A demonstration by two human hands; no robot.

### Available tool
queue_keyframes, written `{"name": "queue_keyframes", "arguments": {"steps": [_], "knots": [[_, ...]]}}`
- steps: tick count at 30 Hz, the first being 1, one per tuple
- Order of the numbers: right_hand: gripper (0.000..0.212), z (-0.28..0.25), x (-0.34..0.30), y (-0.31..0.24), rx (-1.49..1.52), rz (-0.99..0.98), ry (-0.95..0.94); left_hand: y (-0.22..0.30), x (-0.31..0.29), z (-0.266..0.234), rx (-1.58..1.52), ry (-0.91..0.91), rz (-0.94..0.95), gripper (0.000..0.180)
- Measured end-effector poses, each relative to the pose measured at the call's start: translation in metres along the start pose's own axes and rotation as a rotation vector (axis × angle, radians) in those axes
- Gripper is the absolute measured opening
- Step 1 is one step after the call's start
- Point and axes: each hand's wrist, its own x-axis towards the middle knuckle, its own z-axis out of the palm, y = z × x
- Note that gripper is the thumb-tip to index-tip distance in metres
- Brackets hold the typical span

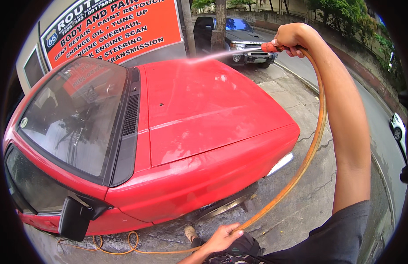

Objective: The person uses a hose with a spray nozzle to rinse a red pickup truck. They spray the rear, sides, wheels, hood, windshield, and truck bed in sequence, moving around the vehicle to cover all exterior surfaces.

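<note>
Red car (256,154) has its hood (190,136) under the water spray (217,56). Ahead of the car, the right hand (293,39) grips the nozzle (269,47); beside its near side, the left hand (223,239) holds the hose (322,114). For even wetting, slow overlapping sweeps are good, with the hose guided away from the paint.

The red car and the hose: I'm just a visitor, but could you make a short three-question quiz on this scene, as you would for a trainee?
1. Which hand's grip is on the nozzle?
2. True or false: the spray is landing on the hood.
3. What colour is the hose?
A) Blue
B) Orange
C) Black

Key:
1. The right hand.
2. True.
3. B.
</note>
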Motion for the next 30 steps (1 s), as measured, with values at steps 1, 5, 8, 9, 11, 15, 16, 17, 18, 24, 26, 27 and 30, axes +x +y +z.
{"name": "queue_keyframes", "arguments": {"steps": [1,5,8,9,11,15,16,17,18,24,26,27,30], "knots": [[0.033,-0.001,0.001,0.001,-0.018,0.026,-0.024,0.001,-0.001,0.0,-0.007,0.019,0.012,0.027],[0.031,0.003,0.01,0.004,0.002,0.02,0.048,-0.001,-0.002,-0.001,-0.006,0.045,-0.01,0.026],[0.025,0.008,0.018,0.01,0.061,0.137,-0.015,-0.003,-0.004,-0.001,-0.017,0.043,-0.015,0.025],[0.035,0.01,0.021,0.013,0.066,0.166,-0.033,-0.003,-0.005,0.0,-0.028,0.055,-0.012,0.025],[0.037,0.015,0.027,0.021,0.045,0.16,-0.058,-0.003,-0.006,0.0,-0.053,0.079,-0.019,0.025],[0.03,0.023,0.039,0.044,0.127,0.192,0.002,-0.001,-0.008,-0.002,-0.029,0.1,-0.033,0.025],[0.028,0.025,0.043,0.049,0.122,0.213,0.016,0.0,-0.01,-0.003,-0.018,0.103,-0.031,0.025],[0.026,0.027,0.047,0.053,0.117,0.237,0.033,0.001,-0.01,-0.004,-0.006,0.102,-0.029,0.025],[0.024,0.028,0.051,0.058,0.124,0.257,0.028,0.002,-0.011,-0.005,0.0,0.105,-0.031,0.025],[0.026,0.027,0.055,0.077,0.234,0.215,-0.045,0.003,-0.01,-0.006,0.065,0.07,-0.041,0.025],[0.026,0.027,0.051,0.084,0.168,0.266,-0.019,0.001,-0.009,-0.003,0.024,0.067,-0.028,0.026],[0.026,0.028,0.049,0.088,0.214,0.264,-0.051,0.0,-0.01,-0.002,0.048,0.056,-0.022,0.026],[0.028,0.035,0.049,0.105,0.32,0.214,-0.117,-0.005,-0.008,0.0,0.083,0.044,-0.008,0.027]]}}
